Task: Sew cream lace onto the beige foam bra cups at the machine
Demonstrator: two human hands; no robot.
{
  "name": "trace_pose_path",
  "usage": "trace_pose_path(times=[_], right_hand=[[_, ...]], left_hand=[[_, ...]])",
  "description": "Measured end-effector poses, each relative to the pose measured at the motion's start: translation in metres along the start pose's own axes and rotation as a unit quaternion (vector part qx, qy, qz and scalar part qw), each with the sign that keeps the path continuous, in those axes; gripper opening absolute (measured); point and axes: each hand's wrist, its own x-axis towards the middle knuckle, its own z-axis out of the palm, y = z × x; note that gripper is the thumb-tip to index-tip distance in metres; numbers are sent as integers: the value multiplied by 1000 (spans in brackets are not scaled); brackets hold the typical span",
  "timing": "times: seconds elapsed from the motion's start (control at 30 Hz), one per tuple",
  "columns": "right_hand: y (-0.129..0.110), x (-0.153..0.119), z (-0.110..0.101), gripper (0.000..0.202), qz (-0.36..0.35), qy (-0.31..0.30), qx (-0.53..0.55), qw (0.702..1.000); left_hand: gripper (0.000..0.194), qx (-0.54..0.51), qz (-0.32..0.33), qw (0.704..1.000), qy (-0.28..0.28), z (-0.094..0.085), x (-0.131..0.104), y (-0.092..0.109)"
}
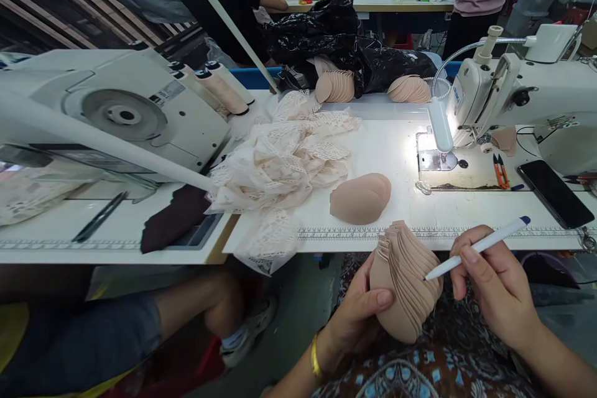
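My left hand [359,305] grips a fanned stack of beige fabric cup pieces [405,286] just below the table's front edge, with the thumb pressed on the front piece. Between the fingers of my right hand [489,280] is a white pen [494,238] with a dark purple end. Its tip meets the edges of the fanned pieces, or comes very close to them; I cannot tell which. A smaller pile of beige cup pieces [361,199] lies flat on the white table [387,143], beyond the stack.
Cream lace fabric [280,161] is heaped left of the pile. At right are a lit sewing machine [508,93], orange-handled snips [500,171] and a black phone [555,193]. More beige stacks [334,86] rest by black plastic bags [321,37]. A seated person's leg [196,308] is at left.
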Motion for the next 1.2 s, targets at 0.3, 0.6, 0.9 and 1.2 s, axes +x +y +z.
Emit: trace_pose_path(times=[0.3, 0.6, 0.9, 1.2], right_hand=[[-1, 0, 4, 21, 74, -16, 62, 995], [-4, 1, 4, 22, 62, 10, 74, 995], [-2, 1, 7, 16, 11, -40, 8, 999], [-8, 1, 13, 13, 3, -63, -21, 998]], left_hand=[[80, 16, -5, 1000, -4, 6, 2, 1], [85, 22, -9, 1000, -2, 7, 2, 3], [84, 23, -11, 999, -21, 9, 3, 3], [84, 16, -9, 1000, -15, 9, 3, 3]])
